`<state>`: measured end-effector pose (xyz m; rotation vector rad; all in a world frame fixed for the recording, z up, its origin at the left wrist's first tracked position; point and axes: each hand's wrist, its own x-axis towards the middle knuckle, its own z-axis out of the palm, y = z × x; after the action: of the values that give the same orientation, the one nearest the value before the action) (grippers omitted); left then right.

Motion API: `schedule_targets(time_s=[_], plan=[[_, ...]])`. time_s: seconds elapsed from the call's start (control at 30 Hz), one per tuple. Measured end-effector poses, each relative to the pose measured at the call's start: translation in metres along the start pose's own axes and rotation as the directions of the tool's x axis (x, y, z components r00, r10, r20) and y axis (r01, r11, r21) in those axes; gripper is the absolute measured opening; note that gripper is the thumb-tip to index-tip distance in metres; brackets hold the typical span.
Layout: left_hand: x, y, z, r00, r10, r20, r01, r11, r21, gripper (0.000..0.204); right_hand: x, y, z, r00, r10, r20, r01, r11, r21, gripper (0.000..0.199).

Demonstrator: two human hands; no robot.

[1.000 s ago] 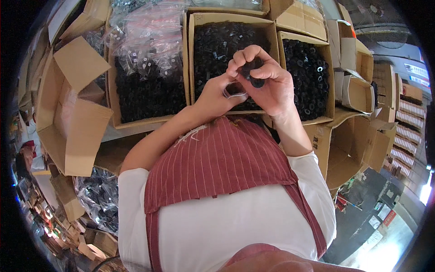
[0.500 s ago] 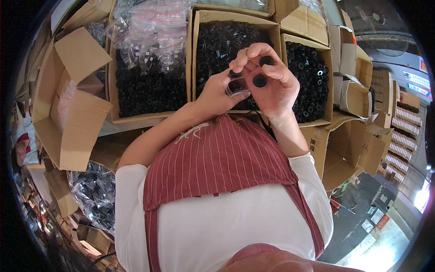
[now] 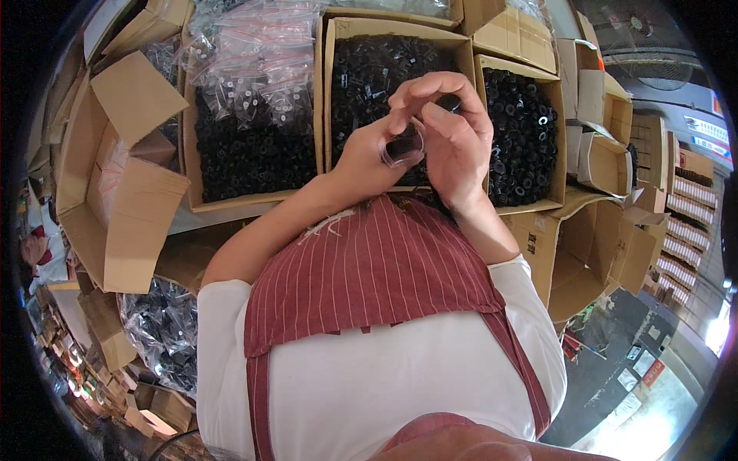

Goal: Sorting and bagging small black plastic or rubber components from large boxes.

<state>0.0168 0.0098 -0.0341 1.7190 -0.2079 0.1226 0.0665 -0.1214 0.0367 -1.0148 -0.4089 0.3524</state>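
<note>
Clear small plastic bag [image 3: 401, 146] with black parts is pinched in the left hand [image 3: 369, 157] above the middle cardboard box [image 3: 400, 31], while the right hand [image 3: 453, 138] pinches its top.

Three open cartons [image 3: 396, 31] hold black parts; two hands [image 3: 453, 142] show; perhaps seven more cartons [image 3: 123, 169] stand around.

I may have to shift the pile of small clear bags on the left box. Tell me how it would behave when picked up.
The clear bags probably flop and sag, since they lie crumpled and loosely heaped. Their glossy film looks slippery, so some would likely slide off toward the black parts below. Each holds only a few parts, so likely light.
</note>
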Motion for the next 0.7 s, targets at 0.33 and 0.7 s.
schedule_targets(time_s=[0.33,0.7], plan=[[-0.002,-0.010,-0.001,0.998,-0.051,0.046,0.060,0.978,-0.202,0.049,-0.009,-0.008,-0.026,0.914,-0.147,0.379,0.405,0.408,-0.818,0.029],[0.005,0.010,-0.010,0.959,-0.217,0.181,0.273,0.874,-0.401,0.032,-0.014,-0.038,-0.049,0.983,-0.181,0.042,0.166,0.753,-0.637,0.034]])
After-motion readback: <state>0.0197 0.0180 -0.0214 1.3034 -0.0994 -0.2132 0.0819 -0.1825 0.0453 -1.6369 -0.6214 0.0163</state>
